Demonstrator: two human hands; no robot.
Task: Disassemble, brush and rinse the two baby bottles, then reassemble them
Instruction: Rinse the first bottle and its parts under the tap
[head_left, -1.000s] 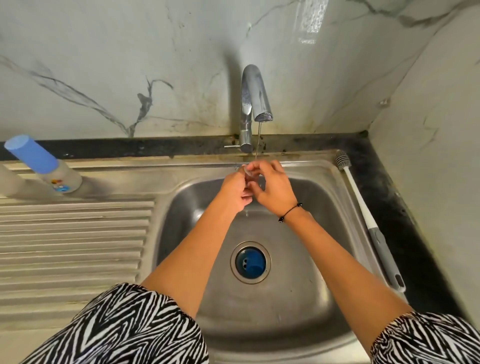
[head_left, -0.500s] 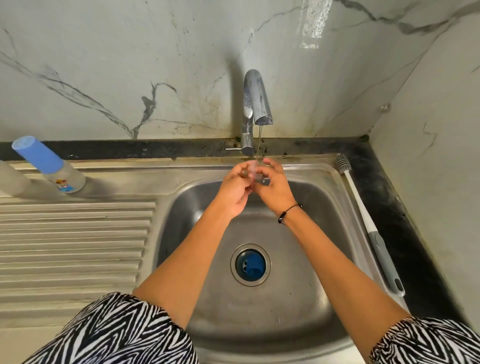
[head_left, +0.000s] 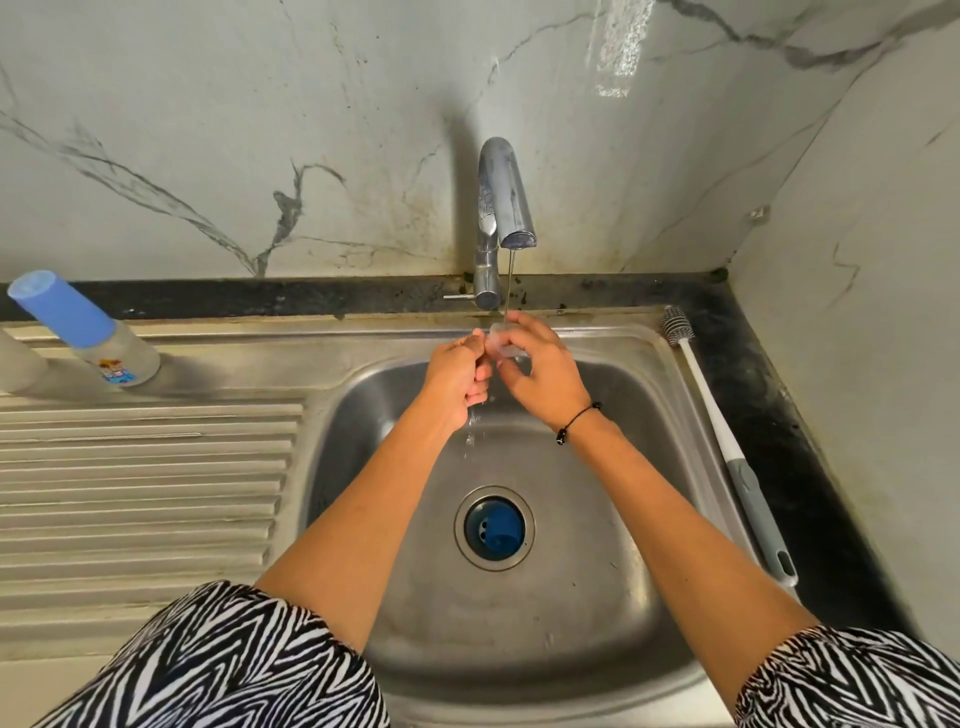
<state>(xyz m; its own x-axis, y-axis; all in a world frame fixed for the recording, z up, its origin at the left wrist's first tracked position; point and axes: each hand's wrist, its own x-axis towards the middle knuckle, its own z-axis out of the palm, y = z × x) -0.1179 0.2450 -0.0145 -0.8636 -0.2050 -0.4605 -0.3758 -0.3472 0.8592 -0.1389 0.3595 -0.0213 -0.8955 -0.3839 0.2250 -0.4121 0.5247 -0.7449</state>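
A small clear silicone teat (head_left: 503, 340) is under the thin stream from the tap (head_left: 506, 202). My right hand (head_left: 540, 376) pinches it from the right and above. My left hand (head_left: 460, 376) pinches its left edge, fingers curled. Both hands are over the back of the sink basin (head_left: 597, 545). A baby bottle (head_left: 85, 330) with a blue cap stands upright on the ledge at the far left. Beside it, at the frame's left edge, part of a second pale bottle (head_left: 15, 369) shows. The bottle brush (head_left: 722, 436) lies along the sink's right rim.
The ribbed draining board (head_left: 140, 488) spans the left side. A blue strainer (head_left: 494, 528) sits in the drain. Marble walls close off the back and the right. A dark counter strip (head_left: 810, 467) runs beside the brush.
Both hands stay under the tap and turn the teat a little in the stream; water now drips from beneath them. The view has shifted slightly.
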